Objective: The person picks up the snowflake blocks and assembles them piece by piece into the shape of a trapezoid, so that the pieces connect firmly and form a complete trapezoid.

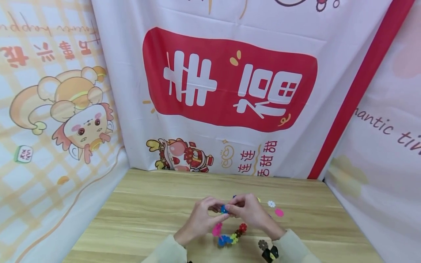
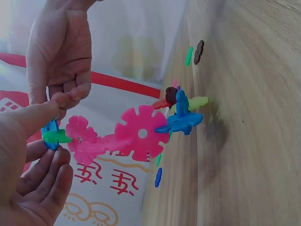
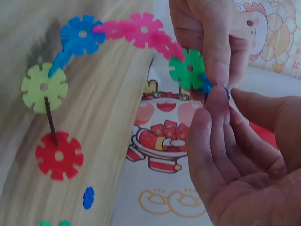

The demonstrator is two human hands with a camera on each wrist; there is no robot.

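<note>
A chain of notched plastic snowflake discs hangs from my two hands in a curve over the wooden table. My left hand (image 1: pixel 201 218) pinches the blue disc (image 1: pixel 224 209) at its upper end between thumb and fingers. From the other side, the thumb and fingers of my right hand (image 1: pixel 251 212) pinch at the same blue disc, partly hiding it. A green disc (image 3: pixel 188 69) joins onto it. Beyond that come pink discs (image 2: pixel 142 133), blue discs (image 3: pixel 83 34), a yellow disc (image 3: pixel 44 88), a brown one seen edge-on and a red disc (image 3: pixel 59 155) at the far end.
Loose discs lie on the table (image 1: pixel 138 208) beyond and right of my hands, among them a white disc (image 1: pixel 271 204) and a pink disc (image 1: pixel 279 212). A brown disc (image 1: pixel 262 244) is near my right sleeve. Printed cloth walls stand at the back and both sides.
</note>
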